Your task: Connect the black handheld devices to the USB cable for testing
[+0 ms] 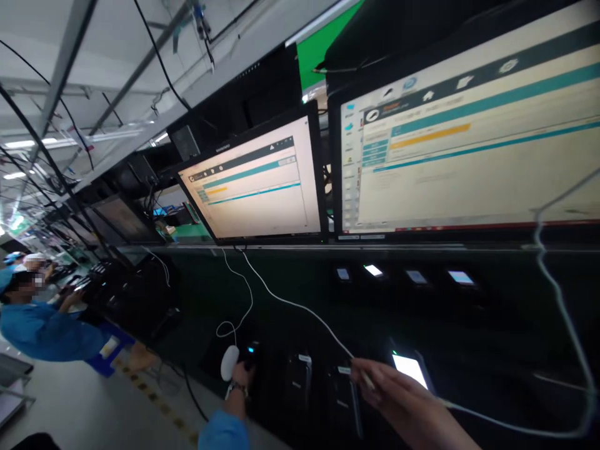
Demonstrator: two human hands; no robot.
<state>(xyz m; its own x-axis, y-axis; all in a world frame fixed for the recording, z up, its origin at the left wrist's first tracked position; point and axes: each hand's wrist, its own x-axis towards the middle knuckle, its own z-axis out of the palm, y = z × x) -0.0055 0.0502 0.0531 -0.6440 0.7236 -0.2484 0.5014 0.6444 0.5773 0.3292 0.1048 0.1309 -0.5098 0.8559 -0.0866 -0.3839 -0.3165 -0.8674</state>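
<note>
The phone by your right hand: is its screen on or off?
On. The phone shows a bright white screen against the dark bench, just beyond the right hand, which pinches a white cable.

Two large black-framed monitors (pixel 255 181) and (pixel 469 137) glow with pale teal-and-orange screens above a long dark workbench surface (pixel 290 281). Overhead, grey metal rails (pixel 65 56) and black cables cross a white ceiling lit by fluorescent tubes (pixel 19 144). The pale grey floor (pixel 84 406) carries a yellow-and-black striped line. A person in a blue coat (pixel 42 331) stands far left.
</note>
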